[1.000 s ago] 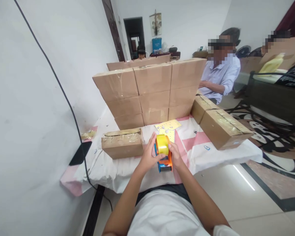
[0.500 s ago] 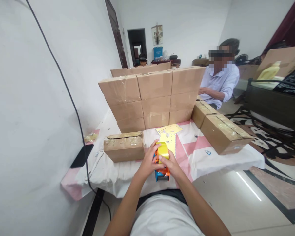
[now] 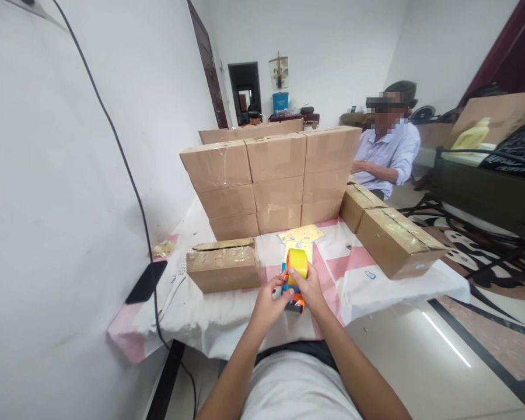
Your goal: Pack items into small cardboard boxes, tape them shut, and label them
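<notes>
Dispenser point(image 3: 298, 300), blue and orange, carries a yellow roll point(image 3: 298, 263). It is between both hands, over the near part of the cloth point(image 3: 227, 312), just this side of the yellow cards point(image 3: 304, 233). Whether its underside touches the cloth: cannot tell.

Right hand point(image 3: 310, 290) wraps the right side, thumb laid across the roll, other fingers mostly hidden; it looks to be the hand bearing the piece. Left hand point(image 3: 269, 300) has fingers and thumb bent in at the left flank, near the lower end. Contact there seems likely; a firm pinch or only a steadying touch, cannot tell.

Handling, by judgement: light to moderate, most of the weight probably in the roll. Frame looks like stiff plastic, not fragile under ordinary grip. Roll face shiny, likely smooth and apt to turn under the thumb. Better hold: the frame's sides, fingertips well clear of the dark strip at the near end, which could be the cutting edge.

About: one box point(image 3: 223, 271) to the left, a stack point(image 3: 275, 181) beyond the cards, more boxes point(image 3: 391, 251) to the right.
</notes>
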`<action>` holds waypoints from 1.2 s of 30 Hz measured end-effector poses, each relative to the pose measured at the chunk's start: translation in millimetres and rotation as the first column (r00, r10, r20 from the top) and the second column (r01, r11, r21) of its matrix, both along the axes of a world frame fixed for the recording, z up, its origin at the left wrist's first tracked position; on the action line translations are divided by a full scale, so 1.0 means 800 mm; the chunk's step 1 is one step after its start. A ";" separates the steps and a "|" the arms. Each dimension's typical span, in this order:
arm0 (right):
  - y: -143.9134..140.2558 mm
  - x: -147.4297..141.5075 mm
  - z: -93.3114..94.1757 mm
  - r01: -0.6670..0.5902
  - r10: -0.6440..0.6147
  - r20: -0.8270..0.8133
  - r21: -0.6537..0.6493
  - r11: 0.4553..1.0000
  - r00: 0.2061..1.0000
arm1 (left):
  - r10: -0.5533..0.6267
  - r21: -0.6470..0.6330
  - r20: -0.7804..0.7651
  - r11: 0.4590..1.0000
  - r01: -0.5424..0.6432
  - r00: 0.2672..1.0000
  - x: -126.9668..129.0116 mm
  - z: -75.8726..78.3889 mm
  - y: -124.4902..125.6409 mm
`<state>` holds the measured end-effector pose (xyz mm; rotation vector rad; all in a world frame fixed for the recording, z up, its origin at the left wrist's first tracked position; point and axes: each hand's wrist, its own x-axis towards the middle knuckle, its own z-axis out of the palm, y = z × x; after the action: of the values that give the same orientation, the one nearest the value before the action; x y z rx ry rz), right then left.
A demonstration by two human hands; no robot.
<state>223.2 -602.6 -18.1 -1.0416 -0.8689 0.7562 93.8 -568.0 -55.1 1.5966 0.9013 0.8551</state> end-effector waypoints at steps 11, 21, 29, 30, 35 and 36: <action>0.011 0.002 -0.009 0.088 -0.087 0.065 -0.012 0.996 0.994 | -0.072 0.024 0.111 0.997 0.070 0.991 0.016 -0.007 0.001; 0.023 0.014 -0.034 0.094 -0.090 0.147 -0.022 0.995 0.985 | -0.110 0.045 0.092 0.993 0.106 0.990 0.019 -0.001 0.001; 0.026 0.036 -0.038 0.087 -0.085 0.221 0.002 0.996 0.972 | -0.254 -0.010 0.038 0.967 0.254 0.966 0.010 0.031 0.004; 0.026 0.039 -0.037 0.086 -0.087 0.211 0.016 0.996 0.974 | -0.271 -0.013 0.038 0.962 0.272 0.962 0.010 0.036 0.002; 0.026 0.046 -0.033 0.064 -0.068 0.128 0.032 0.997 0.989 | -0.234 -0.011 -0.029 0.972 0.234 0.972 0.009 0.057 -0.014; 0.026 0.047 -0.033 0.063 -0.065 0.124 0.019 0.998 0.990 | -0.224 -0.007 -0.065 0.975 0.224 0.972 0.009 0.060 -0.016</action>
<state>260.6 -581.9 -44.3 -1.1066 -0.9422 0.6352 100.7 -580.8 -7.0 1.6978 0.7488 0.6477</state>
